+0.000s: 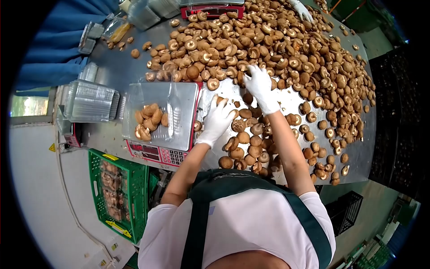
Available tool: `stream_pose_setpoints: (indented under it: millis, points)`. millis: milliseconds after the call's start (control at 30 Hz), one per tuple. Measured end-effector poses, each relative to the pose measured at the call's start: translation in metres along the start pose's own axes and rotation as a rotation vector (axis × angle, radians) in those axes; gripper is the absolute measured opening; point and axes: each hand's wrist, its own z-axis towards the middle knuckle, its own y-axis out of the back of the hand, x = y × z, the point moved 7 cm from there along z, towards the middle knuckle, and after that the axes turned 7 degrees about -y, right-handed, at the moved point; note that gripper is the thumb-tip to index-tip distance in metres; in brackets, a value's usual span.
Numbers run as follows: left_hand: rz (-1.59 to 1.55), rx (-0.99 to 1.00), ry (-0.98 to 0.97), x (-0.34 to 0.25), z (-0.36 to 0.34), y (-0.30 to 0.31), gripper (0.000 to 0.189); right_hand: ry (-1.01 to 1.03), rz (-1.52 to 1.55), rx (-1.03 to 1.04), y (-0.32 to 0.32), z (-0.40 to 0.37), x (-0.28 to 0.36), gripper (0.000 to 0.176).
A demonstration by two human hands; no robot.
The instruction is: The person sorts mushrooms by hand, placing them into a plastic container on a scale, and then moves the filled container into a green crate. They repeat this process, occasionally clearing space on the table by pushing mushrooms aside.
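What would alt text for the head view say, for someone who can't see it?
A person's gloved left hand and right hand among brown mushrooms heaped on a metal table, another person's gloved hand at the far side. Left of them, a red-trimmed scale bears a clear tray of mushrooms; a green crate stands below.

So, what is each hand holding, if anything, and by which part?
The left hand touches a mushroom at the cap; whether it or the right hand grips anything cannot be told.

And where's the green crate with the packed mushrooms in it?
In the head view, the green crate is at lower left, just past the edge of the metal table, near the scale that bears a few mushrooms.
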Motion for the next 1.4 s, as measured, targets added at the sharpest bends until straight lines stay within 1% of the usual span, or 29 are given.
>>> stream_pose_setpoints:
  millis: [33, 100, 133, 167, 233, 300, 333, 367, 433, 467, 500, 600, 667, 700, 767, 800, 867, 900, 933, 967, 1033, 1067, 1100, 1200, 1233, 1267, 1300, 1367, 1400]
  points:
    - [0.002, -0.004, 0.002, -0.007, 0.011, 0.001, 0.054, 0.064, -0.11, -0.027, -0.009, 0.015, 0.006, 0.044]
    - [0.215, 0.045, 0.157, -0.008, 0.03, 0.004, 0.058, 0.152, -0.224, 0.091, -0.035, 0.027, 0.012, 0.05]
    - [0.37, -0.032, 0.104, -0.012, 0.043, 0.008, 0.06, 0.152, -0.288, 0.152, -0.044, 0.027, 0.015, 0.057]
    - [0.331, 0.026, 0.219, -0.003, 0.055, 0.004, 0.06, 0.135, -0.276, 0.142, -0.06, 0.029, 0.01, 0.053]
    - [0.406, 0.028, 0.276, 0.011, 0.076, -0.007, 0.057, 0.173, -0.237, 0.174, -0.053, 0.022, 0.012, 0.044]
    - [0.613, 0.059, 0.242, 0.022, 0.09, -0.023, 0.054, 0.27, -0.195, 0.11, -0.047, 0.01, 0.015, 0.034]
    - [0.729, -0.149, 0.097, 0.013, 0.091, -0.02, 0.044, 0.322, -0.173, 0.129, -0.052, 0.004, 0.015, 0.028]
    - [0.706, -0.146, 0.091, 0.021, 0.091, -0.026, 0.037, 0.391, -0.1, 0.066, -0.055, -0.007, 0.016, 0.022]
    - [0.652, -0.116, 0.068, 0.028, 0.092, -0.025, 0.034, 0.258, 0.048, 0.136, -0.058, -0.032, 0.01, 0.018]
    - [0.644, -0.077, 0.047, 0.03, 0.09, -0.025, 0.033, 0.224, 0.042, 0.179, -0.055, -0.041, 0.004, 0.015]
    - [0.566, -0.07, 0.018, 0.026, 0.083, -0.021, 0.031, 0.198, 0.091, 0.155, -0.045, -0.05, 0.001, 0.015]
    - [0.509, 0.007, 0.037, 0.025, 0.063, -0.021, 0.038, 0.143, 0.096, 0.189, -0.039, -0.072, -0.017, 0.016]
    - [0.279, 0.036, -0.012, 0.025, 0.051, -0.025, 0.039, 0.266, 0.06, 0.285, -0.029, -0.088, -0.014, 0.019]
    - [0.279, 0.037, -0.017, 0.02, 0.046, -0.022, 0.039, 0.29, 0.072, 0.313, -0.023, -0.093, -0.012, 0.022]
    - [-0.118, 0.043, 0.194, 0.027, 0.034, -0.018, 0.039, 0.314, 0.079, 0.253, -0.006, -0.104, -0.01, 0.024]
    - [-0.079, 0.053, 0.149, 0.034, 0.034, -0.018, 0.048, 0.313, 0.079, 0.254, -0.004, -0.108, -0.013, 0.024]
    - [-0.025, 0.032, 0.126, 0.043, 0.035, -0.027, 0.051, 0.3, 0.138, 0.234, 0.001, -0.116, -0.02, 0.025]
    - [0.028, 0.009, 0.103, 0.036, 0.036, -0.023, 0.053, 0.299, 0.138, 0.238, 0.003, -0.12, -0.024, 0.025]
    - [0.048, 0.071, 0.021, 0.026, 0.038, -0.025, 0.058, 0.314, 0.098, 0.22, 0.008, -0.123, -0.025, 0.025]
    - [0.047, 0.074, 0.023, 0.019, 0.04, -0.024, 0.058, 0.327, 0.058, 0.202, 0.011, -0.126, -0.028, 0.025]
    - [0.391, 0.284, -0.03, -0.001, 0.045, -0.034, 0.059, 0.27, 0.081, 0.235, 0.008, -0.127, -0.037, 0.022]
    - [0.343, 0.408, 0.091, 0.0, 0.05, -0.036, 0.062, 0.218, 0.124, 0.249, 0.008, -0.126, -0.042, 0.021]
    - [0.27, 0.336, -0.008, 0.007, 0.055, -0.042, 0.062, 0.167, 0.167, 0.262, 0.008, -0.125, -0.048, 0.019]
    - [0.194, 0.268, -0.059, 0.012, 0.059, -0.047, 0.059, 0.098, 0.244, 0.239, 0.017, -0.118, -0.053, 0.016]
    - [-0.239, 0.263, 0.155, 0.019, 0.053, -0.049, 0.056, 0.052, 0.308, 0.236, 0.021, -0.116, -0.055, 0.016]
    - [-0.671, 0.25, 0.372, 0.024, 0.041, -0.055, 0.054, 0.021, 0.355, 0.179, 0.024, -0.111, -0.058, 0.017]
    - [-0.67, 0.256, 0.374, 0.017, 0.034, -0.049, 0.054, 0.01, 0.347, 0.144, 0.027, -0.106, -0.058, 0.02]
    - [-1.446, 0.205, 0.419, -0.01, 0.018, -0.037, 0.054, -0.077, 0.399, 0.198, 0.029, -0.085, -0.054, 0.022]
    - [-1.631, 0.223, 0.46, -0.017, 0.009, -0.035, 0.057, -0.128, 0.348, 0.165, 0.021, -0.076, -0.056, 0.027]
